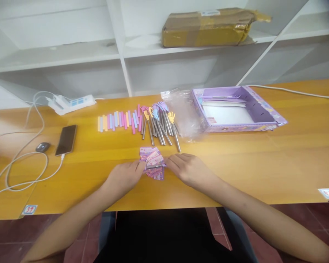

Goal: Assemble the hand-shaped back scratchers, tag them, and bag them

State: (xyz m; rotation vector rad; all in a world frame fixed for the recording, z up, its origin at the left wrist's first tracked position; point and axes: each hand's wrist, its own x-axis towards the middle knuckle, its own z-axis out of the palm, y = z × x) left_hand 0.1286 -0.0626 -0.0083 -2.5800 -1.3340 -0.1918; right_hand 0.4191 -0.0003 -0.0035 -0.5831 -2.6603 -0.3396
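Wooden table (252,160) below, my left hand (127,175) and right hand (188,168) have fingers clamped on opposite ends of a grey stick (153,167), just below frame centre, likely light, stiff, slick, best held there.

Rod: I see one slim, dark gray metallic rod (153,167), purple showing at both ends, pale marks toward the right, lying nearly level across my view.
Cards: I make out pink-and-purple printed cards (152,157) overlapping at mixed angles under the rod; their print is too small.
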